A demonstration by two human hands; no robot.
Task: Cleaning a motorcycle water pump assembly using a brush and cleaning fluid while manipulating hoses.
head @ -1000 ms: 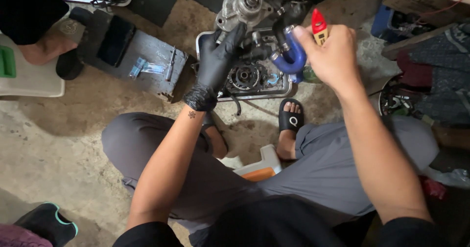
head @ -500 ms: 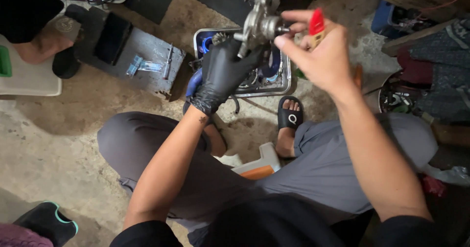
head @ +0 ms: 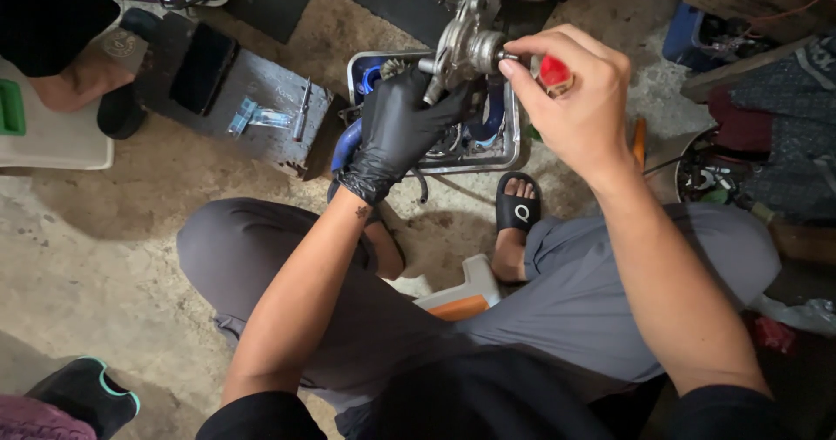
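The gloved left hand (head: 401,131) grips a grey metal engine part (head: 466,48) above the metal tray (head: 514,148); the bare right hand (head: 570,100), clutching a red-handled tool (head: 555,72), pinches its fitting, likely unscrewing it; steady support needed

Both forearms are reaching forward, the black-gloved left hand (head: 398,126) curling its grip from below while the bare right hand (head: 570,100) is pinching with thumb and fingertips.
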